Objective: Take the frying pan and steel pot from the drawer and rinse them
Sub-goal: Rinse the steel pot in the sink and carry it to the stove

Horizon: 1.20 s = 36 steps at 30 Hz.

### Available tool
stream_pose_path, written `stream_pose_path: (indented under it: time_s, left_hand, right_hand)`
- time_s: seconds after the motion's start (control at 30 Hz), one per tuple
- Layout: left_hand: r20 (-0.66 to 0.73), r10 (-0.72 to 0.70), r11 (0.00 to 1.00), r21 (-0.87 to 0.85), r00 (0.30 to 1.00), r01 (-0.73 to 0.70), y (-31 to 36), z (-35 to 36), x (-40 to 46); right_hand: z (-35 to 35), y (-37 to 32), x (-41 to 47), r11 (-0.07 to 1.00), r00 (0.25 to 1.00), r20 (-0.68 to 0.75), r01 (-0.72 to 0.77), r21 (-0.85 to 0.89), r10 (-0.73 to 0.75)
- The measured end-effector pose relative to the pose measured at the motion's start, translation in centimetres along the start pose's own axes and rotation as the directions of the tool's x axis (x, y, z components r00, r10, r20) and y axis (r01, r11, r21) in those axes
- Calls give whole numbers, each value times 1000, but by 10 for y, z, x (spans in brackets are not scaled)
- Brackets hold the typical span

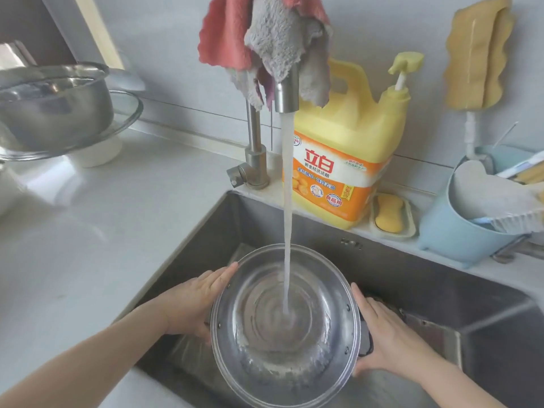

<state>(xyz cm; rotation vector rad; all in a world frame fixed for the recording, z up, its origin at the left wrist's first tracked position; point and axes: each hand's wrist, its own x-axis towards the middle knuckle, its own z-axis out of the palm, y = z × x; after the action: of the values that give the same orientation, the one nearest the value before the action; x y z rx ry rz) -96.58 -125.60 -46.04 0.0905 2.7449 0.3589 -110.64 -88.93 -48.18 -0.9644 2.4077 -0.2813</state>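
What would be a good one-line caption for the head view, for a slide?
Both hands, left hand and right hand, hold a steel pot in the sink under the running faucet.

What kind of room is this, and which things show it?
Most likely a home kitchen, at the sink. A steel sink sits in a pale counter, the tap runs water into a steel pot, and a yellow dish soap jug stands on the ledge behind.

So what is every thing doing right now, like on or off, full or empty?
Faucet: on, water running.
Steel pot: upright over the sink, filling.
Left hand: holds the pot's side.
Right hand: holds the other side.
Cloths: draped over the faucet.
Soap bottle: upright.
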Motion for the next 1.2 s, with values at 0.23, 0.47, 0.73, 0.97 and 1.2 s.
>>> stream_pose_path:
  time_s: [0.23, 0.47, 0.73, 0.97, 1.2]
  left_hand:
    - [68, -12, 1000, -24, 998, 14, -22, 27, 22]
    - [120, -54, 996, -70, 991, 63, -41, 40, 31]
    - [159, -63, 997, -43, 985, 71, -29, 30, 27]
    - [35, -55, 998, -40, 998, 56, -25, 14, 19]
    - [-606, -23, 996, -87, 795, -37, 4, -64, 40]
  right_hand:
    - [29, 1, 15, 1000, 998, 58, -23, -10, 23]
    - [27, -2, 25, 1000, 998, 64, -28, 5, 28]
    - [33, -1, 26, 997, 993, 111, -48, 53, 41]
    - [28, -6, 28, 1000, 994, 104, 19, 17, -21]
    - [24, -9, 27, 999, 998, 50, 27, -18, -26]
